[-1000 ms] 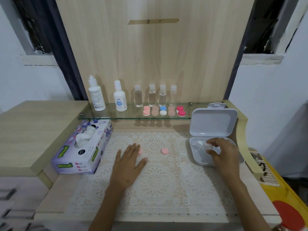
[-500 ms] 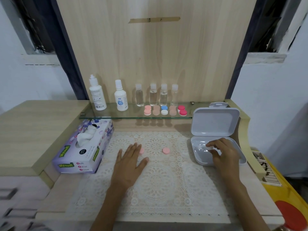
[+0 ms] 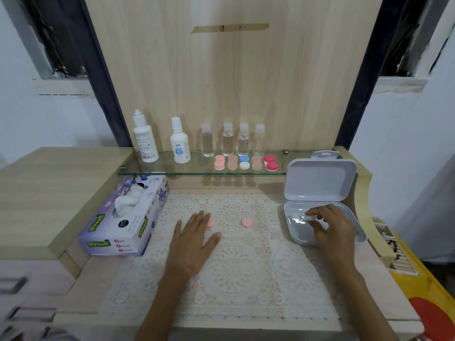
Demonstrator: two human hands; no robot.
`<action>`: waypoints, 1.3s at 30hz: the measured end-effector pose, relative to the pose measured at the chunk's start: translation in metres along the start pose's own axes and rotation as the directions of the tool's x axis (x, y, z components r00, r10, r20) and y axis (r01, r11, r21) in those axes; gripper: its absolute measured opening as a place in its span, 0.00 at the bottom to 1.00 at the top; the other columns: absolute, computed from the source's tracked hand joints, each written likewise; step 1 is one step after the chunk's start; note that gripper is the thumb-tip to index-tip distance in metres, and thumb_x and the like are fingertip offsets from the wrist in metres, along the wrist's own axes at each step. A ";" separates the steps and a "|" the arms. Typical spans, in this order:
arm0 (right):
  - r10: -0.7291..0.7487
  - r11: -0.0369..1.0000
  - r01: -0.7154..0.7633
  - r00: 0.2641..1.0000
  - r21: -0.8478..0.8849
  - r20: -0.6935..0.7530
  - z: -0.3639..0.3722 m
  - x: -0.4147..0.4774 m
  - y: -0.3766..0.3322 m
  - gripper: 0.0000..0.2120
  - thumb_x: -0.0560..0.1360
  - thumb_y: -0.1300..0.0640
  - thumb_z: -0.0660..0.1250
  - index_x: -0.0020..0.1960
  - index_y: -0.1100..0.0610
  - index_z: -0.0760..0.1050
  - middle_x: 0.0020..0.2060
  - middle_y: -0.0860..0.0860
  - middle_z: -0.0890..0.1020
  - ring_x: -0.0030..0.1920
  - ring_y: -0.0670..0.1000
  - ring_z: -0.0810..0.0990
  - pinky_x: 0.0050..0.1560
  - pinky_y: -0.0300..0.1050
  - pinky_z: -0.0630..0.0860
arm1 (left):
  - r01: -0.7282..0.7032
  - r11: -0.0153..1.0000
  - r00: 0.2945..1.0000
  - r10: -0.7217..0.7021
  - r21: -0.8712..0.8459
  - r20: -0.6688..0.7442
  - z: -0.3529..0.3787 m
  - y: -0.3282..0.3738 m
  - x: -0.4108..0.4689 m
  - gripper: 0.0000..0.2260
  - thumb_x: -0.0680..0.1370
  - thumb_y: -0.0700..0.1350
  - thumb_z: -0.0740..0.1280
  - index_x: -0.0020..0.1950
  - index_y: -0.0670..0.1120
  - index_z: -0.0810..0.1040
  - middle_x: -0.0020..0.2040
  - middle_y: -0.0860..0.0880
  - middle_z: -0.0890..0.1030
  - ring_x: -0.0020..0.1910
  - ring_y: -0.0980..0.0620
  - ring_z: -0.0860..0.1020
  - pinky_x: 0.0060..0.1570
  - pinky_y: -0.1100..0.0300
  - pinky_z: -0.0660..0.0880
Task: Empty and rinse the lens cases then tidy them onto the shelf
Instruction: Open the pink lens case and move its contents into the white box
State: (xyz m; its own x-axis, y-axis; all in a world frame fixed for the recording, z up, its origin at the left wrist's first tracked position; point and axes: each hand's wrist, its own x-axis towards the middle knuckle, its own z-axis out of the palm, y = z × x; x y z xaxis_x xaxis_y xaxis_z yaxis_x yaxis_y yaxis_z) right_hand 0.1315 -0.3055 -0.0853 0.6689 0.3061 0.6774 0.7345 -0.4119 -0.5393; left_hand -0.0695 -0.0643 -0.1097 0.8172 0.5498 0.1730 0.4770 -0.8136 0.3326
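Tissue box: a lilac cardboard tissue box point(image 3: 124, 217) printed with flowers lies at the left edge of the white lace mat point(image 3: 234, 279). A white tissue sticks up from its slot.
Shelf: a clear glass shelf point(image 3: 160, 170) runs along the wooden back panel, above the mat.
Bottles: on the shelf, from the left, stand a tall white plastic bottle point(image 3: 145, 137), a shorter white bottle with a blue mark point(image 3: 180, 143), and four small clear bottles point(image 3: 227, 140) with pale caps in a row.
Lens cases: five round-capped lens cases sit in a row on the shelf in front of the clear bottles. They are a pale pink case point(image 3: 219, 162), a beige case point(image 3: 232, 162), a blue-and-white case point(image 3: 244, 162), a second beige case point(image 3: 256, 163) and a red-pink case point(image 3: 271, 163).
Left hand: the left hand point(image 3: 194, 239) lies palm down on the mat with its fingers straight and spread, grasping nothing.
Pink caps: one round pink cap point(image 3: 210, 222) lies at the left hand's fingertips, partly hidden by them. A second round pink cap point(image 3: 246, 222) lies on the mat further right, apart from the hand.
Box: a white plastic hinged box point(image 3: 320, 183) stands open at the mat's right edge, its lid upright.
Right hand: the right hand point(image 3: 332, 230) is over the box's open base. Its fingers are curled, and the thumb and fingertips pinch a small white piece point(image 3: 310, 217) that is too small to identify.
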 end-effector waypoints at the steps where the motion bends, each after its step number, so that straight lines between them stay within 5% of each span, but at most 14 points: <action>1: 0.017 1.000 -0.017 1.000 0.019 0.000 0.000 0.001 -0.001 0.12 0.66 0.74 0.73 0.43 0.60 0.80 0.41 0.53 0.82 0.43 0.53 0.78 0.43 0.29 0.70 | -0.001 1.000 1.000 0.001 -0.006 0.001 0.000 0.000 0.000 0.47 0.65 0.76 0.30 0.78 0.53 0.50 0.78 0.56 0.50 0.74 0.62 0.44 0.74 0.54 0.37; 8: 0.255 0.902 -0.264 0.964 0.342 0.071 -0.006 0.012 -0.022 0.09 0.68 0.66 0.75 0.45 0.57 0.80 0.39 0.48 0.82 0.39 0.47 0.81 0.44 0.31 0.76 | -0.002 1.000 1.000 0.002 0.000 -0.006 0.000 0.000 0.000 0.47 0.65 0.76 0.29 0.78 0.53 0.51 0.78 0.56 0.50 0.76 0.60 0.46 0.74 0.55 0.37; 14: 0.259 0.812 -0.367 0.923 0.453 0.283 0.002 0.014 -0.057 0.07 0.69 0.64 0.75 0.45 0.58 0.81 0.33 0.52 0.83 0.32 0.47 0.82 0.37 0.32 0.77 | -0.006 1.000 1.000 0.006 0.000 -0.010 0.000 0.000 -0.001 0.46 0.66 0.75 0.30 0.78 0.53 0.50 0.78 0.56 0.50 0.76 0.60 0.45 0.74 0.55 0.36; 19: 0.234 0.787 -0.477 0.817 0.390 0.527 0.025 0.004 -0.081 0.06 0.69 0.68 0.74 0.42 0.59 0.81 0.31 0.54 0.84 0.30 0.52 0.83 0.34 0.43 0.81 | -0.002 1.000 1.000 0.002 0.003 -0.003 0.000 -0.001 0.000 0.45 0.66 0.75 0.31 0.78 0.53 0.48 0.78 0.57 0.49 0.76 0.61 0.44 0.74 0.54 0.37; 25: 0.220 0.826 -0.489 0.737 0.279 0.639 0.051 -0.007 -0.098 0.07 0.67 0.66 0.74 0.37 0.55 0.83 0.31 0.51 0.83 0.26 0.46 0.79 0.29 0.38 0.77 | -0.038 0.997 0.997 0.033 -0.065 -0.066 0.001 -0.003 0.000 0.43 0.68 0.76 0.36 0.77 0.56 0.51 0.77 0.59 0.50 0.76 0.60 0.46 0.75 0.54 0.40; 31: 0.175 0.903 -0.378 0.759 0.205 0.627 0.065 -0.008 -0.102 0.05 0.66 0.64 0.74 0.36 0.55 0.85 0.28 0.45 0.81 0.28 0.40 0.76 0.32 0.32 0.71 | -0.274 0.941 0.948 0.230 -0.197 -0.218 0.001 -0.006 -0.001 0.23 0.73 0.61 0.59 0.68 0.58 0.72 0.74 0.59 0.61 0.74 0.59 0.54 0.74 0.48 0.48; 39: 0.119 0.874 -0.382 0.767 0.299 0.631 0.063 -0.011 -0.095 0.05 0.69 0.60 0.74 0.45 0.54 0.85 0.37 0.43 0.82 0.35 0.38 0.76 0.38 0.30 0.71 | -0.283 0.938 0.938 0.227 -0.201 -0.264 0.005 -0.006 0.000 0.18 0.74 0.63 0.59 0.57 0.58 0.79 0.69 0.58 0.68 0.73 0.60 0.56 0.73 0.51 0.48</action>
State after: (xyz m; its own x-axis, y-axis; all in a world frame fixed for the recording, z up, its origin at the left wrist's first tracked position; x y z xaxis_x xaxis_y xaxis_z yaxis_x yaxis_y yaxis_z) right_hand 0.0609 -0.2157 -0.0729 0.6723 0.7270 0.1395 0.4209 -0.2204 -0.8799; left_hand -0.0704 -0.0600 -0.1167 0.7890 0.3808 0.4821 0.1507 -0.8807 0.4491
